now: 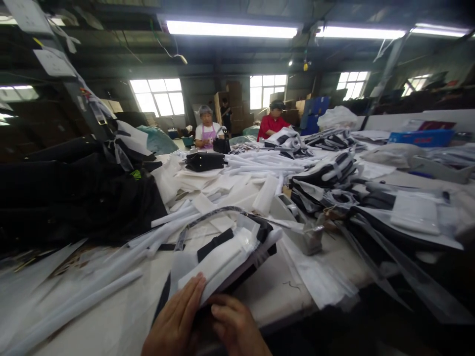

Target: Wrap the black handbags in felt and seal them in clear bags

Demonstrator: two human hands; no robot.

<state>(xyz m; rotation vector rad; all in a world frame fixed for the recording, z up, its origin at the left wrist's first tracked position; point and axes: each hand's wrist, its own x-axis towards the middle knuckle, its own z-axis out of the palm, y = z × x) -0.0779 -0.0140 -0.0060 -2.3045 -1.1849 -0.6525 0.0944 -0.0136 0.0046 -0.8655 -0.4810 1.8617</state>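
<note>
A black handbag (256, 262) lies tilted on the table in front of me, partly covered by white paper and clear film (226, 257). Its handle (208, 213), wrapped in film, arches over the far side. My left hand (178, 314) rests on the near end of the white paper, fingers stretched out and flat, thumb hidden. Beside it, my right hand (235, 321) has curled fingers closed at the bag's near lower edge. What exactly those fingers pinch is hidden in shadow.
White paper rolls (148, 247) and loose sheets cover the table's middle. A tape dispenser (311, 235) stands right of the bag. More wrapped bags (326, 173) are piled at the right, black material (74, 193) at the left. Two people (208, 129) sit across the table.
</note>
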